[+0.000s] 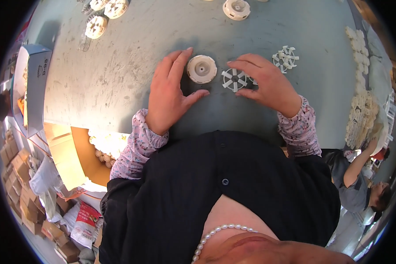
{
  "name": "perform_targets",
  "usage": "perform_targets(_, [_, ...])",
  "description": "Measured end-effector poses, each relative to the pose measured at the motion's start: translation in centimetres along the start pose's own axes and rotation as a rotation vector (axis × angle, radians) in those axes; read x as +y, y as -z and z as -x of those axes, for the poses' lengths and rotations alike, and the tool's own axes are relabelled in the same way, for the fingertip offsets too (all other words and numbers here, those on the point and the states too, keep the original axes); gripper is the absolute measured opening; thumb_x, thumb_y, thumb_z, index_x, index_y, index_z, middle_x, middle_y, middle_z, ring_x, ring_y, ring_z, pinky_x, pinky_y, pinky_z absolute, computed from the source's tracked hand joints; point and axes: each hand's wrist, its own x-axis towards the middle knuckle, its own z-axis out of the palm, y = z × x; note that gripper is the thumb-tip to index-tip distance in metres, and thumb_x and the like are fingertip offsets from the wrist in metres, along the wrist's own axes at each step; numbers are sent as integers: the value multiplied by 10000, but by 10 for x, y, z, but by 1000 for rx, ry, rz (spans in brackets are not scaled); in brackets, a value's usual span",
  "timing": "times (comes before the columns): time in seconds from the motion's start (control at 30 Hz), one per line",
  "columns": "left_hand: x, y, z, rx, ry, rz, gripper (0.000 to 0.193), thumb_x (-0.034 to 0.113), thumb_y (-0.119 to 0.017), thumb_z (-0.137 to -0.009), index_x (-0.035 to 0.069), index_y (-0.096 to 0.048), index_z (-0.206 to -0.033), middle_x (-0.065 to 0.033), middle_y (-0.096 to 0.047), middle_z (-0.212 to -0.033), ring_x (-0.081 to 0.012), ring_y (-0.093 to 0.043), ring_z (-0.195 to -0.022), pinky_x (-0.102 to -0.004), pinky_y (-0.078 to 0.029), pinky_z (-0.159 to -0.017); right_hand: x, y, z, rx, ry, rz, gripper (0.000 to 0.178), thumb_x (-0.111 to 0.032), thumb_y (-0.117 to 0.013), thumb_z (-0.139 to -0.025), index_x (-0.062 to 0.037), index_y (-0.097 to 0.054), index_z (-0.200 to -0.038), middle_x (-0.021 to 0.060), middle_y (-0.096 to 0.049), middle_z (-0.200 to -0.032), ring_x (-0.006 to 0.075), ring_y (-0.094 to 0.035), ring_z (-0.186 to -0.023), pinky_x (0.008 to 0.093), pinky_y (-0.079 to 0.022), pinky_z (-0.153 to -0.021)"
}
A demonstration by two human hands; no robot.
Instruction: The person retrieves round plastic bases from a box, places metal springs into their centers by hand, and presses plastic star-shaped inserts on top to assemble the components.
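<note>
My left hand (171, 86) is open beside a round cream plastic part (202, 69), its thumb and fingers spread along the left side. The part lies on the table with its hollow, a small hole at the centre, facing up. To its right lies a white spoked plastic wheel (235, 80). Around this wheel curve the parted thumb and fingers of my right hand (268, 83), the thumb at its near edge and a fingertip beyond its far edge. A bit of another white piece shows under that hand, mostly hidden.
More white spoked wheels (286, 59) lie right of my right hand. Round cream parts (236, 9) and metal springs (84, 43) sit farther off. Stacked pale parts (361, 110) line the right edge. At left stand a blue box (35, 88) and a carton (81, 152); a co-worker (358, 185) is at right.
</note>
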Motion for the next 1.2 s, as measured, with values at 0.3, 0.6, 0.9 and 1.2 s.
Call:
perform_targets(0.3, [-1, 4, 7, -82, 276, 492, 802, 225, -953, -825, 27, -581, -1508, -142, -606, -1405, -177, -674, -835, -305, -577, -723, -21, 5, -36, 144, 134, -139, 587, -83, -895, -769, -113, -726, -1330, 68, -661, -1289, 230, -682, -1002, 346, -601, -848])
perform_targets(0.6, [-6, -5, 4, -66, 238, 479, 575, 78, -772, -999, 72, -583, -1542, -96, -633, -1403, -139, -676, -934, -273, -567, -801, -19, -23, -57, 55, 167, -118, 534, -224, -894, -827, -76, -689, -1298, 77, -651, -1229, 318, -703, -1062, 414, -590, -891])
perform_targets(0.9, [-9, 21, -6, -442, 78, 488, 627, 97, -850, -907, 89, -645, -1500, -89, -667, -1380, -147, -649, -867, -289, -551, -756, -18, 14, -1, 269, 46, 257, 647, -279, -928, -753, -111, -690, -1330, 78, -662, -1280, 329, -643, -1213, 472, -529, -1036])
perform_targets(1.2, [-13, -89, -152, 204, -140, -24, 729, 349, -877, -879, 65, -584, -1483, -161, -660, -1397, -419, -724, -1077, -508, -596, -908, 13, 8, 37, 9, -382, -46, 474, -181, -837, -889, -85, -682, -1326, 114, -661, -1187, 319, -705, -1055, 395, -582, -887])
